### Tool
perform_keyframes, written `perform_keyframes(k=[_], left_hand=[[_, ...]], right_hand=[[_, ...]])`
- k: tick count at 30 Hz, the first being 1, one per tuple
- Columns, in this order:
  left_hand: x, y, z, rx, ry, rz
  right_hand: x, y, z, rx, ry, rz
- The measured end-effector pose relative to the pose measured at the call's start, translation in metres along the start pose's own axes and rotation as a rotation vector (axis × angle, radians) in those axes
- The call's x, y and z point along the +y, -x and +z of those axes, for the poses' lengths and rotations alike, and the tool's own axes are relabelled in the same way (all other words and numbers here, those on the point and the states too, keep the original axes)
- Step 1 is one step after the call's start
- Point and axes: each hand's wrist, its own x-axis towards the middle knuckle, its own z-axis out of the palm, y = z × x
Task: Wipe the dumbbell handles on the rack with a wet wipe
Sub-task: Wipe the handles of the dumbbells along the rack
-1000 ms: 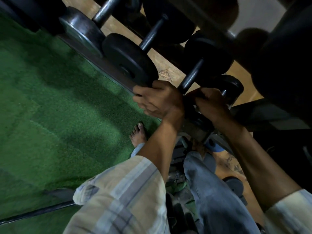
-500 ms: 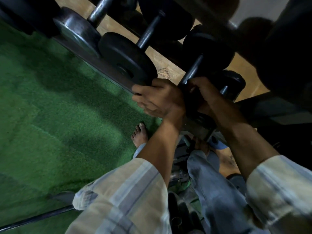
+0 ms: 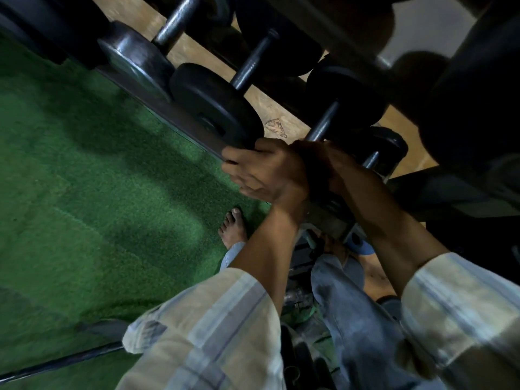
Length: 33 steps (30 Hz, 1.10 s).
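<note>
The dumbbells sit in a row on the rack [image 3: 157, 108], handles slanting up and away. The left hand [image 3: 264, 170] rests on the rack's front rail beside a black weight plate [image 3: 213, 105], fingers bent over the edge. The right hand [image 3: 334, 164] wraps the lower end of a dumbbell handle [image 3: 323, 123] — the wipe itself can't be made out. Green turf [image 3: 84, 178] lies below.

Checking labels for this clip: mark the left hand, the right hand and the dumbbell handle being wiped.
left hand [image 3: 267, 171]: head view, back of the hand.
right hand [image 3: 342, 167]: head view, back of the hand.
dumbbell handle [image 3: 323, 122]: head view, bare metal shaft.
</note>
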Motion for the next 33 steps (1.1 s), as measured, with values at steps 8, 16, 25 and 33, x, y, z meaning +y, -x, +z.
perform_keyframes(k=[8, 16, 25, 33], left_hand=[[0.003, 0.000, -0.001, 0.002, -0.011, -0.025], [0.002, 0.000, -0.001, -0.009, -0.019, -0.001], [0.001, -0.001, -0.001, -0.011, -0.015, 0.010], [-0.001, 0.000, -0.002, -0.015, -0.007, 0.021]], right_hand=[[0.008, -0.043, 0.013, 0.289, 0.215, 0.004], [0.017, -0.029, -0.004, 0.348, 0.643, -0.684], [-0.014, -0.036, -0.012, 0.535, 0.958, -0.920], [-0.006, -0.042, -0.009, 0.496, 1.046, -0.862]])
